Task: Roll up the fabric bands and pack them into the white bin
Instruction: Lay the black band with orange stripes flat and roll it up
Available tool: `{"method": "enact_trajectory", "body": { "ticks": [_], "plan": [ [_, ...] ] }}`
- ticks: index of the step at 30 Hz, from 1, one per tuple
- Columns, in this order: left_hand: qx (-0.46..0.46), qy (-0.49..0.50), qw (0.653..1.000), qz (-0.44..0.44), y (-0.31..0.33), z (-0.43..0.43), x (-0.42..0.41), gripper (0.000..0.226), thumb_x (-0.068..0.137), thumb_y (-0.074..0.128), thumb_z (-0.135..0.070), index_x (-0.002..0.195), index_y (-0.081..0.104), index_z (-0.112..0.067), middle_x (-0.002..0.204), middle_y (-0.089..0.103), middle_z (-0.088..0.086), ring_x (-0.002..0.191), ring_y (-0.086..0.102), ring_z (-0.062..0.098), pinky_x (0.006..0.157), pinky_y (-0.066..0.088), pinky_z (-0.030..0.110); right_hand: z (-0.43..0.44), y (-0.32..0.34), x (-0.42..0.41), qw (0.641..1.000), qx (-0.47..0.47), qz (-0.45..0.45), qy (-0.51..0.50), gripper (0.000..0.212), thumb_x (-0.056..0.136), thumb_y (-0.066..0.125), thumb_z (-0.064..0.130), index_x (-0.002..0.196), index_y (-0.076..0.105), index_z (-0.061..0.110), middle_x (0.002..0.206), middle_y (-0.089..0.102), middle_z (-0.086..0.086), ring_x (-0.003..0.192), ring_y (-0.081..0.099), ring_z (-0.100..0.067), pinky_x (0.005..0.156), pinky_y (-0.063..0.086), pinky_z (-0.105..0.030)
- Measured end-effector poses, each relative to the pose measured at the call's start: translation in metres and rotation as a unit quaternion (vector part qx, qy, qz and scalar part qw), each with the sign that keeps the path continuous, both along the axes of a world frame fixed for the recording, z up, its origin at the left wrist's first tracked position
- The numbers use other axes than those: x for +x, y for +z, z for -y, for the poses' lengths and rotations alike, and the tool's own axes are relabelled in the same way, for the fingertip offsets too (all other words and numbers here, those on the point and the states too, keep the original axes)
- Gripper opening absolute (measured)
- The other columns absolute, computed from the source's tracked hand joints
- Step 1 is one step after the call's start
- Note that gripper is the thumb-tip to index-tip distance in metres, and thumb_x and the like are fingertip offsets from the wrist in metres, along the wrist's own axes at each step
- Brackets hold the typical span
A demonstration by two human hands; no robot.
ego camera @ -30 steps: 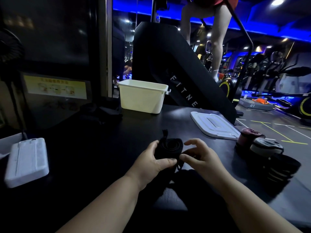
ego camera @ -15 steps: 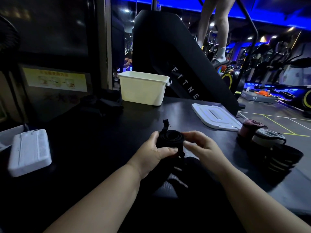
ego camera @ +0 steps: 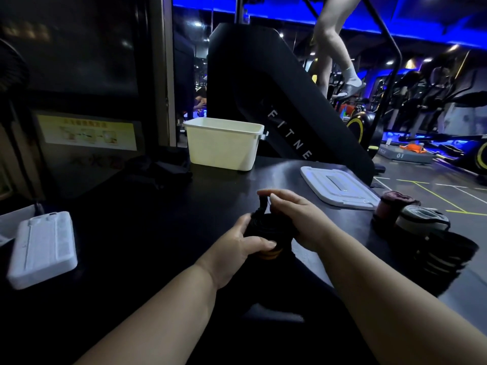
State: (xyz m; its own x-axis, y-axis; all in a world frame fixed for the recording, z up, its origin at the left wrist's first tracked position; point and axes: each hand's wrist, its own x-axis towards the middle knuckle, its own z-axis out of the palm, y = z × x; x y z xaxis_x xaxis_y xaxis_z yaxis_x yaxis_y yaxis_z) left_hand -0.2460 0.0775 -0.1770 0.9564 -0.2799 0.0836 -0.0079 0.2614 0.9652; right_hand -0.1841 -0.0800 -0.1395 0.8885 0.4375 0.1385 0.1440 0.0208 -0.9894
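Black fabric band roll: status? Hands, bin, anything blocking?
Left hand and right hand both clamped on rolled black fabric band. White plastic bin open at far table edge, contents hidden. Path to it clear.

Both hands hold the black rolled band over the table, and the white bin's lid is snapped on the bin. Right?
Not quite. The head view shows the white bin open; its lid lies flat on the table. Both the left hand and right hand do hold the black rolled band.

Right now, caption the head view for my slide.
Both hands, left and right, grip a black band roll before the white bin.
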Motion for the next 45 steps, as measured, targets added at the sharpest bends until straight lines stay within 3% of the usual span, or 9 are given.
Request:
{"method": "enact_trajectory", "body": {
  "ticks": [8,14,20,24,27,31,36,40,45],
  "plan": [
    [0.002,0.0,1.0,-0.008,0.0,0.001,0.001,0.056,0.064,0.068,-0.01,0.119,0.056,-0.015,0.094,0.07,0.006,0.084,0.071,0.015,0.072,0.056,0.024,0.001,-0.006,0.006,0.997,0.072,-0.018,0.005,0.005,0.09,0.056,0.009,0.088,0.059,0.012,0.072,0.059,-0.002,0.061,0.057,-0.01,0.059,0.049,-0.018],
    [0.002,-0.013,1.0,-0.022,0.002,0.001,-0.001,0.052,0.073,0.068,0.002,0.121,0.054,-0.01,0.101,0.066,0.011,0.086,0.069,0.015,0.077,0.056,0.023,0.01,-0.019,0.01,0.98,0.166,-0.097,0.048,0.006,0.086,0.06,0.02,0.087,0.06,0.015,0.079,0.063,-0.005,0.066,0.06,-0.017,0.063,0.051,-0.025],
    [0.006,-0.01,1.0,-0.017,0.002,0.002,-0.001,0.059,0.062,0.067,-0.006,0.119,0.055,-0.008,0.099,0.066,0.007,0.085,0.068,0.011,0.073,0.053,0.019,0.011,-0.025,0.009,0.967,0.217,-0.133,0.029,0.006,0.085,0.058,0.017,0.088,0.058,0.012,0.078,0.061,-0.008,0.067,0.062,-0.019,0.062,0.055,-0.028],
    [0.01,0.0,1.0,-0.011,0.001,0.003,-0.001,0.055,0.061,0.067,-0.005,0.115,0.055,-0.008,0.094,0.066,0.006,0.081,0.068,0.009,0.07,0.052,0.018,0.012,-0.029,0.009,0.968,0.213,-0.126,0.032,0.007,0.085,0.059,0.018,0.08,0.06,0.014,0.08,0.057,-0.012,0.072,0.059,-0.024,0.064,0.054,-0.031],
    [0.024,0.008,1.0,-0.003,0.001,0.004,-0.003,0.059,0.063,0.067,-0.008,0.12,0.053,-0.011,0.101,0.064,0.007,0.088,0.066,0.011,0.08,0.053,0.022,0.015,-0.029,0.009,0.972,0.202,-0.118,0.034,0.009,0.083,0.062,0.02,0.076,0.058,0.015,0.077,0.056,-0.01,0.069,0.058,-0.022,0.061,0.053,-0.029],
    [0.023,0.013,1.0,0.01,0.002,0.003,-0.004,0.065,0.067,0.067,-0.007,0.126,0.048,-0.024,0.114,0.058,0.011,0.097,0.063,0.018,0.093,0.051,0.032,0.024,-0.027,0.009,0.979,0.163,-0.102,0.072,0.037,0.063,0.088,0.033,0.078,0.059,0.016,0.08,0.06,-0.007,0.07,0.061,-0.019,0.061,0.053,-0.027],
    [0.02,0.005,1.0,0.011,0.002,0.002,-0.004,0.058,0.066,0.067,-0.005,0.121,0.058,-0.02,0.112,0.064,0.008,0.101,0.065,0.018,0.097,0.05,0.033,0.03,-0.024,0.007,0.984,0.123,-0.099,0.077,0.059,0.049,0.094,0.039,0.077,0.051,0.01,0.074,0.055,-0.007,0.068,0.056,-0.018,0.063,0.049,-0.027],
    [0.021,0.005,1.0,0.008,0.001,0.002,-0.003,0.059,0.065,0.067,-0.006,0.123,0.058,-0.015,0.106,0.064,0.006,0.094,0.065,0.015,0.093,0.051,0.03,0.033,-0.019,0.008,0.988,0.071,-0.115,0.073,0.041,0.052,0.076,0.024,0.066,0.039,0.015,0.068,0.034,-0.004,0.066,0.037,-0.018,0.061,0.036,-0.03],
    [0.012,-0.005,1.0,0.011,0.001,0.001,-0.001,0.06,0.064,0.065,-0.004,0.123,0.057,-0.011,0.1,0.065,0.004,0.087,0.066,0.01,0.082,0.054,0.021,0.038,-0.015,0.003,0.986,0.057,-0.146,0.052,0.026,0.053,0.056,0.001,0.071,0.04,0.011,0.059,0.041,-0.009,0.051,0.046,-0.018,0.046,0.05,-0.029]
  ]
}}
